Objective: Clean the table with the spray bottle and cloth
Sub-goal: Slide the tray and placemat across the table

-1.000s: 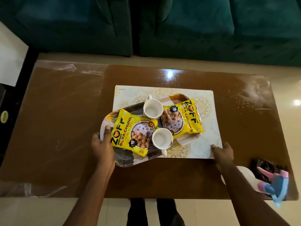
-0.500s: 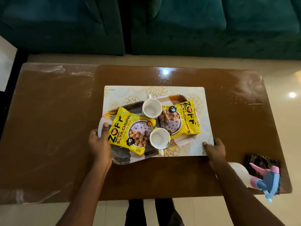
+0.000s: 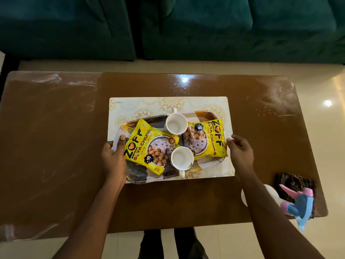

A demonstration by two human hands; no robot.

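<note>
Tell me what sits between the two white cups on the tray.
In the head view, the overlapping corners of the two yellow snack packets fill the gap between the far white cup and the near white cup.

A white spray bottle (image 3: 276,198) with pink-and-blue trigger lies beside a dark patterned cloth (image 3: 293,184) at the brown bench's (image 3: 56,146) near-right corner

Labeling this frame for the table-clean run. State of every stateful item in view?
tray: on the placemat, loaded, left end gripped
placemat: flat on the table
far cup: upright, looks empty
near cup: upright, looks empty
left packet: lying flat, looks sealed
right packet: lying flat, looks sealed
spray bottle: untouched, on the cloth
cloth: folded, unused
left hand: gripping tray
right hand: open, at the tray's right end
</note>
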